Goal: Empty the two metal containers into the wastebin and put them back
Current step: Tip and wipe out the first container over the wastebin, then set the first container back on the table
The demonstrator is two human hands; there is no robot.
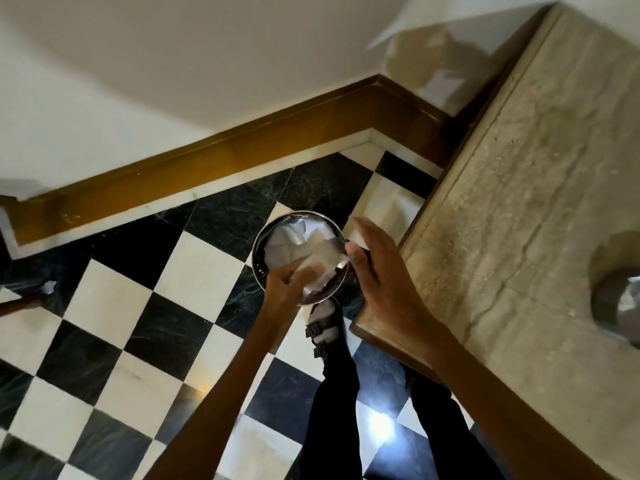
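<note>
Both hands [372, 263] grip round shiny metal container [299, 256] (crumpled white paper [294, 242] inside).

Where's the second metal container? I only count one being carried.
In the head view it sits at the far right edge, on the stone countertop: the second metal container, blurred and partly cut off, right of the right hand.

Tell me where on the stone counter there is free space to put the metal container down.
The stone counter is bare from its wooden front edge to the wall. Only the right edge is occupied, by the second metal container. Both hands, left and right, hold the paper-filled metal container over the floor.
</note>
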